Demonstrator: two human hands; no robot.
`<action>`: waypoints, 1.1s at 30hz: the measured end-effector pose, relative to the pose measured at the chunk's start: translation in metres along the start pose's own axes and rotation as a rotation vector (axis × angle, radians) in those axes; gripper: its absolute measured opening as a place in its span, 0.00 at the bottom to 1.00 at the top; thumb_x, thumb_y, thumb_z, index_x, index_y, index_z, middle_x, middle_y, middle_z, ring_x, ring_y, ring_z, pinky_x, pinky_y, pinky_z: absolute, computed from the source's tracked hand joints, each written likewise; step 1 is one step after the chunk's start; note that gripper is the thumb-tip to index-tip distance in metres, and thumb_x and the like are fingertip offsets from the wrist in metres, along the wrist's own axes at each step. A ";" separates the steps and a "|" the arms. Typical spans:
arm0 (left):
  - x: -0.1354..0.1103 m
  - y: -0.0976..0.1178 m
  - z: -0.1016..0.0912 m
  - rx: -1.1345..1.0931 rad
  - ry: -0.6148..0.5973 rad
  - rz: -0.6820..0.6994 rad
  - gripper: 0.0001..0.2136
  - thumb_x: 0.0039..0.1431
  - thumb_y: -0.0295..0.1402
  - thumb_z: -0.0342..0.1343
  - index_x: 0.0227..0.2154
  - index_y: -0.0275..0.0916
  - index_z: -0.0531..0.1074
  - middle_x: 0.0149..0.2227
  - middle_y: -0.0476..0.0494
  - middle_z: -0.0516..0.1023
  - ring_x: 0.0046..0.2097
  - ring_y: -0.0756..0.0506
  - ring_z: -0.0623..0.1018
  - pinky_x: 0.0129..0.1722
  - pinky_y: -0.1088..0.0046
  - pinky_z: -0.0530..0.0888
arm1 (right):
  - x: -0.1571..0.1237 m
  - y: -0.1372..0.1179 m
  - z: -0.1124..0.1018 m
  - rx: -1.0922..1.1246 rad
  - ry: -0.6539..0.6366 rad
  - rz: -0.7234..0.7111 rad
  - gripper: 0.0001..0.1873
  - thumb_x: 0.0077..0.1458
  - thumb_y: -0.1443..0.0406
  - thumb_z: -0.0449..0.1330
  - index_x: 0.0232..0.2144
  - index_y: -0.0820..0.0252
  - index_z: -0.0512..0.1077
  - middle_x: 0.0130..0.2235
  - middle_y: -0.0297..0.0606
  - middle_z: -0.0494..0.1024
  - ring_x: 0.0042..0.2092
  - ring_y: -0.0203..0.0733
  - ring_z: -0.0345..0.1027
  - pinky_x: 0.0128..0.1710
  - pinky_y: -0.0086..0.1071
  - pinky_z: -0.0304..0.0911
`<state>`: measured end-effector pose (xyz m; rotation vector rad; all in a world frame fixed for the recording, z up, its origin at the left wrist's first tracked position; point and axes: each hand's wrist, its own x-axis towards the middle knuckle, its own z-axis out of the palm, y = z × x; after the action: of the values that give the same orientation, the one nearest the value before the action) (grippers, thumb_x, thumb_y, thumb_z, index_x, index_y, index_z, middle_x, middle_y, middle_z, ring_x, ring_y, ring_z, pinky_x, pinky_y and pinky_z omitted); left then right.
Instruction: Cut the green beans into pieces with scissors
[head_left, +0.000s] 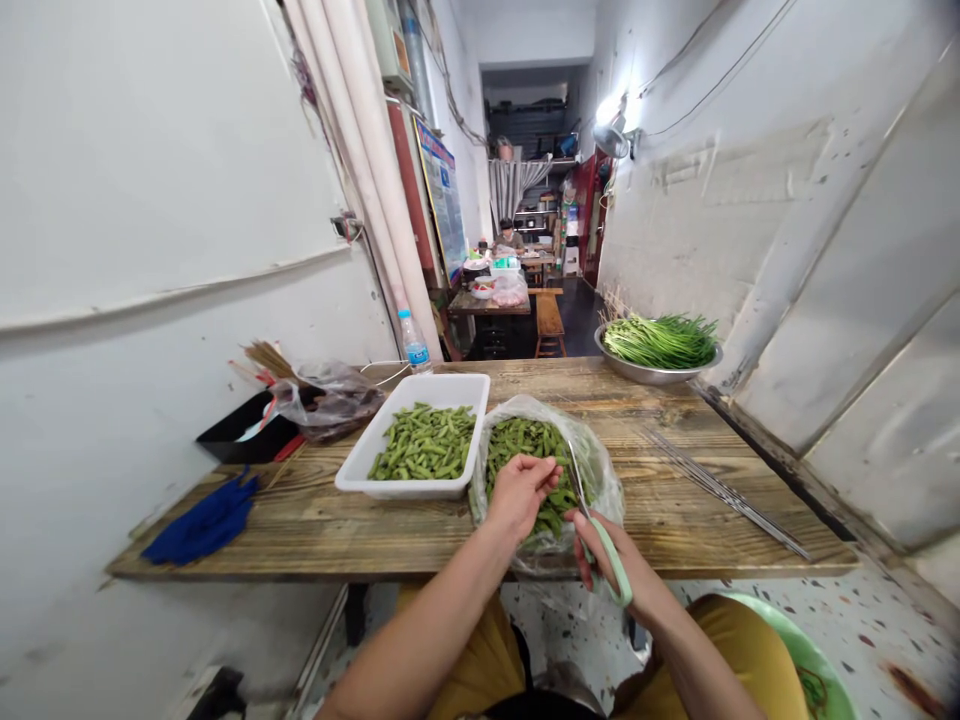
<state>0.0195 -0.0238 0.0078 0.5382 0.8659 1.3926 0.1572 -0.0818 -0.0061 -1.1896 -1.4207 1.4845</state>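
My right hand (611,555) grips a pair of scissors (616,570) by the light green handles, its metal blades pointing up and slightly apart. Close to the blades, my left hand (521,495) is pinched around a small green edamame pod (559,462), mostly hidden by the fingertips. Both hands are over an open clear plastic bag (604,460) full of edamame pods (525,437). Left of the bag, a white rectangular tub (352,478) contains more green pods (424,445).
A metal bowl of long green stalks (660,342) stands at the back right, metal skewers (724,490) lie right. On the left are a blue cloth (202,520), a black box (240,430) and a water bottle (414,342). A green basin (787,640) sits low right. A person (508,238) sits far back.
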 end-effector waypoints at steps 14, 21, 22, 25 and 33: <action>0.012 0.006 -0.027 0.151 0.178 0.158 0.11 0.42 0.31 0.63 0.22 0.36 0.64 0.26 0.47 0.75 0.33 0.49 0.76 0.36 0.73 0.72 | 0.011 0.018 0.004 0.071 0.004 0.071 0.21 0.49 0.46 0.55 0.33 0.58 0.63 0.17 0.23 0.60 0.14 0.29 0.51 0.11 0.25 0.50; 0.042 0.097 -0.086 1.411 0.654 0.773 0.16 0.52 0.34 0.56 0.45 0.39 0.70 0.53 0.35 0.67 0.57 0.37 0.62 0.53 0.55 0.59 | 0.000 0.031 -0.009 0.127 -0.014 0.117 0.23 0.54 0.46 0.50 0.32 0.60 0.65 0.24 0.29 0.64 0.23 0.33 0.60 0.22 0.28 0.61; 0.042 0.096 -0.084 1.559 0.603 0.780 0.16 0.52 0.34 0.56 0.46 0.41 0.70 0.55 0.36 0.65 0.59 0.35 0.59 0.54 0.53 0.56 | -0.001 0.031 -0.009 0.137 -0.014 0.122 0.23 0.54 0.46 0.49 0.31 0.60 0.65 0.24 0.29 0.64 0.23 0.33 0.60 0.23 0.28 0.61; 0.046 0.068 -0.062 1.799 0.152 0.820 0.10 0.55 0.35 0.54 0.39 0.46 0.74 0.49 0.43 0.72 0.55 0.39 0.64 0.56 0.54 0.50 | -0.003 0.032 -0.008 0.113 -0.005 0.122 0.23 0.54 0.46 0.50 0.29 0.60 0.66 0.24 0.29 0.65 0.22 0.32 0.59 0.22 0.28 0.60; 0.073 0.031 -0.025 1.806 -0.074 0.559 0.10 0.54 0.27 0.50 0.25 0.37 0.76 0.33 0.37 0.77 0.46 0.38 0.71 0.52 0.56 0.55 | -0.015 0.029 -0.007 0.174 -0.043 0.139 0.20 0.53 0.47 0.52 0.28 0.59 0.64 0.24 0.29 0.64 0.21 0.31 0.58 0.18 0.26 0.58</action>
<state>-0.0225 0.0481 0.0022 2.2760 1.8747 0.6403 0.1708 -0.0969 -0.0327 -1.1731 -1.2296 1.7019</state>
